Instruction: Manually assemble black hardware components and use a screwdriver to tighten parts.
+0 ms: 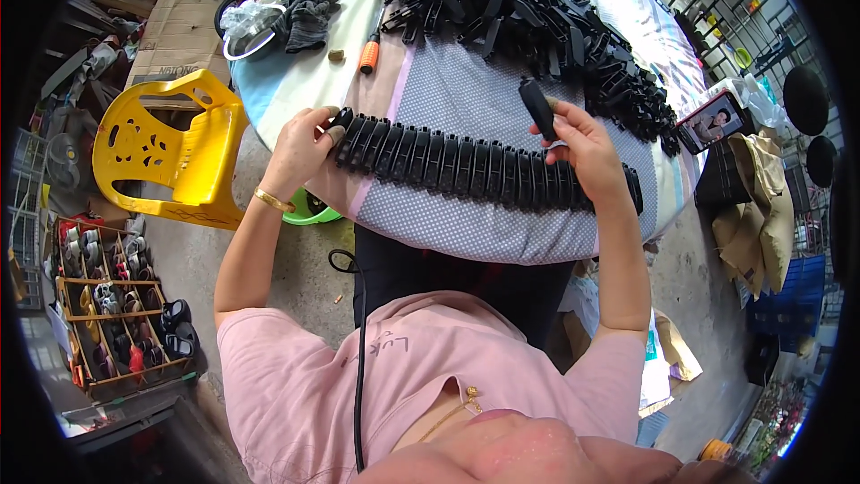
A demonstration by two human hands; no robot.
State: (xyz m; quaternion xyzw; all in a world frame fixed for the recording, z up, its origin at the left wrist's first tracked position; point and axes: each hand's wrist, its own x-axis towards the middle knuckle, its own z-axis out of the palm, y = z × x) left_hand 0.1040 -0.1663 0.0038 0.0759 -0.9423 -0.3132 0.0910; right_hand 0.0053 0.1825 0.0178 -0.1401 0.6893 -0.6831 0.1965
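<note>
A long row of black plastic pieces point(448, 161), set side by side like the links of a chain, stretches across the near part of the cloth-covered table point(484, 94). At its left end, my left hand point(307, 145) pinches the end piece between thumb and fingers. Above the row's right part, my right hand point(580, 145) is closed on a single elongated black plastic piece point(537, 109), held up clear of the cloth. My right hand and forearm hide some of the row's right end.
A large heap of loose black pieces point(537, 22) covers the table's far side. An orange-handled tool point(369, 56) and dark gloves point(310, 18) lie at far left. A phone point(714, 122) stands at the right edge. A yellow chair point(170, 148) and green basin point(309, 211) stand left.
</note>
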